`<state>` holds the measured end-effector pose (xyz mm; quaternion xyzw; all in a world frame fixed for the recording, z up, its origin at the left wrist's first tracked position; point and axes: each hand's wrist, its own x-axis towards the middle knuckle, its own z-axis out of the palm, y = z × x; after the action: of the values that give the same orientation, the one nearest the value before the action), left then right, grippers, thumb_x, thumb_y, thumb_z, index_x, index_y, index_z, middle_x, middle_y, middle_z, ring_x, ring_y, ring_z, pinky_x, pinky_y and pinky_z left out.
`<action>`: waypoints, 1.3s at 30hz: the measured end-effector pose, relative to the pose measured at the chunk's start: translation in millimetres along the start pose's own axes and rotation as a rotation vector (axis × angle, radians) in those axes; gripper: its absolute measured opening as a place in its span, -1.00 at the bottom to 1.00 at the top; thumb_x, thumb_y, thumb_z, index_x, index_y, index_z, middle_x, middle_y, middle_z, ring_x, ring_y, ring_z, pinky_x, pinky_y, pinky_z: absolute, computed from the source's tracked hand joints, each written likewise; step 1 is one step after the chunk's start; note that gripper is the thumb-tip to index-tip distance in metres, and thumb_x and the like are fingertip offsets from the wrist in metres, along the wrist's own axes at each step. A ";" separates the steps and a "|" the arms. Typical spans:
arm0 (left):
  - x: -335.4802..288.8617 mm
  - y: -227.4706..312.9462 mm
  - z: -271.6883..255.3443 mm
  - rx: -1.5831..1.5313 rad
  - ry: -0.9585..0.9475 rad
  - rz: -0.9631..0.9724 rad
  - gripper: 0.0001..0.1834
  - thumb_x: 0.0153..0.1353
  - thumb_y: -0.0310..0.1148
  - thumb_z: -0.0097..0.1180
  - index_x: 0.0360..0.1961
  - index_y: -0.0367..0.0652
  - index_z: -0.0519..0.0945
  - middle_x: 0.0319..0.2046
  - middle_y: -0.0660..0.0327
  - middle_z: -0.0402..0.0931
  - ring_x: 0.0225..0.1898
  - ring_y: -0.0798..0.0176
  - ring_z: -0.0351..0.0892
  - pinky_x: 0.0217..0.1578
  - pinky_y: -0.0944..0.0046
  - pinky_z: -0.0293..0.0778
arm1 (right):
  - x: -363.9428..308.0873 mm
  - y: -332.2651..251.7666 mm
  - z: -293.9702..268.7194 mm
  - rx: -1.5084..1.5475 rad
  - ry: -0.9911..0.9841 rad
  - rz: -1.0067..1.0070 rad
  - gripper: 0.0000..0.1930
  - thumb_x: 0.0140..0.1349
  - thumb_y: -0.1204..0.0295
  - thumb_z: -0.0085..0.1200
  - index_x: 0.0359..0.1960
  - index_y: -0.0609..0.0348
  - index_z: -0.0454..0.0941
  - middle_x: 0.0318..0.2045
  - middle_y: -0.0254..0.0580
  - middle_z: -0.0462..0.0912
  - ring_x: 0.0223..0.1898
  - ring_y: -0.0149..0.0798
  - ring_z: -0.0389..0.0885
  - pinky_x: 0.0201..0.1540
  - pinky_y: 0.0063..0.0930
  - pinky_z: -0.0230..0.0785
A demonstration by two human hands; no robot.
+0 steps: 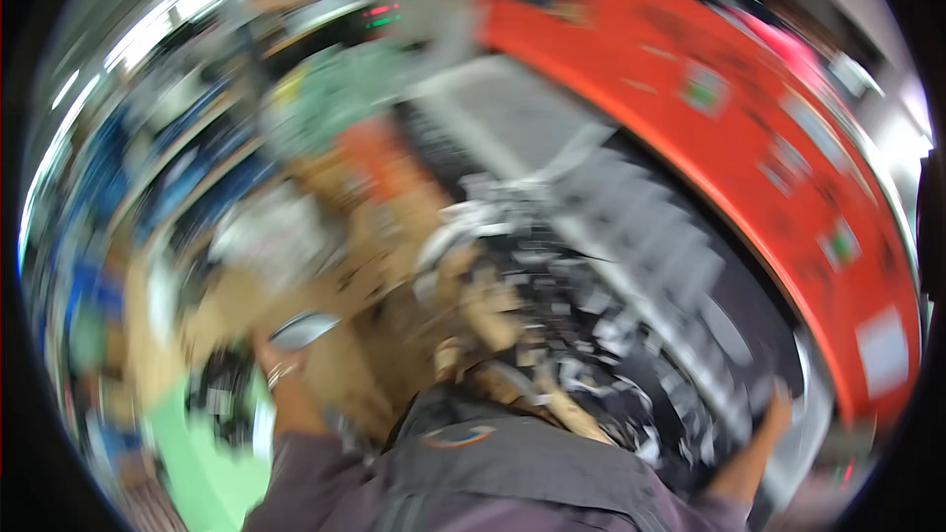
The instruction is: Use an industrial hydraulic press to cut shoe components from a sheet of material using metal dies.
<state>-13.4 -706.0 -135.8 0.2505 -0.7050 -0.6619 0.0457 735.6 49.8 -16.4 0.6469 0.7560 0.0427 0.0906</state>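
Note:
Motion blur smears the whole head view. My left hand (268,357) is out at the left, with a bracelet or watch at its wrist. Right beside its fingers is a pale oval piece with a dark rim (304,330); the blur hides whether they grip it. A dark bundle (227,394) lies on a light green surface (182,453) next to that wrist. Far to the right, my right hand (778,409) is by the edge of a dark sheet (759,335) on a long machine bed. Its fingers are too smeared to read.
A long red machine cover (670,69) runs along the right. Black and white scraps (581,325) are heaped in front of me. Cardboard (345,365), a white bag (276,232) and a green bag (335,89) stand left of centre. Shelves with blue items (207,158) line the left.

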 end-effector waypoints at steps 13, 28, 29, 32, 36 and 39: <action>-227.9 6.4 -298.5 -0.939 1.090 -0.097 -0.07 0.12 0.14 0.09 0.41 -0.08 0.04 0.43 0.08 -0.08 0.42 -0.03 -0.06 0.32 -0.06 -0.09 | -426.2 -422.0 -117.5 -0.165 0.148 -0.837 -0.55 0.33 0.17 -0.21 0.12 0.15 0.47 0.02 0.00 0.58 -0.02 -0.02 0.59 -0.05 -0.18 0.45; -178.8 185.5 432.2 0.434 -0.863 0.920 -0.58 0.15 -0.19 0.19 -0.10 -0.30 0.53 -0.17 -0.03 0.55 -0.10 0.02 0.53 -0.03 0.15 0.41 | 17.7 -58.8 -32.9 0.130 -0.164 0.594 -0.42 0.14 0.30 -0.08 0.24 0.21 0.33 0.11 0.23 0.46 0.19 0.08 0.43 0.23 -0.14 0.26; -211.5 177.0 469.0 0.495 -0.911 1.068 -0.53 0.15 -0.14 0.18 -0.07 -0.31 0.52 -0.14 -0.05 0.54 -0.06 -0.02 0.51 0.01 0.13 0.39 | 20.6 -39.8 -18.8 0.109 -0.193 0.567 -0.43 0.14 0.31 -0.08 0.23 0.24 0.32 0.10 0.22 0.47 0.17 0.07 0.45 0.21 -0.15 0.29; -270.9 148.6 520.0 0.821 -0.898 1.240 -0.37 0.12 0.00 0.16 0.02 -0.34 0.45 -0.01 -0.20 0.45 0.08 -0.21 0.37 0.11 0.00 0.30 | 13.3 -50.9 -19.9 0.199 -0.193 0.499 -0.54 0.22 0.28 -0.13 0.06 0.33 0.46 0.12 0.17 0.47 0.15 0.10 0.46 0.18 -0.20 0.31; -282.3 155.4 530.3 1.081 -0.834 1.198 -0.56 0.26 -0.09 0.00 -0.03 -0.23 0.40 -0.11 -0.12 0.48 -0.07 -0.21 0.52 -0.10 -0.12 0.44 | 0.0 -108.3 -64.3 0.311 -0.122 0.624 -0.54 0.25 0.38 -0.24 0.21 0.09 0.32 0.03 0.16 0.55 0.10 0.08 0.52 0.12 -0.11 0.36; -263.3 161.7 540.9 1.242 -0.921 1.241 -0.72 0.37 -0.20 -0.23 -0.06 -0.14 0.36 -0.18 -0.12 0.57 -0.18 -0.26 0.57 -0.19 -0.21 0.43 | -8.1 -96.7 -62.4 0.287 -0.138 0.661 -0.56 0.30 0.37 -0.30 0.23 -0.01 0.31 0.02 0.07 0.57 0.07 0.05 0.55 0.07 -0.03 0.38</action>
<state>-45.8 -104.9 24.5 -0.4655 -0.8819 -0.0666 -0.0338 630.9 29.7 27.9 0.8638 0.4963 -0.0808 0.0310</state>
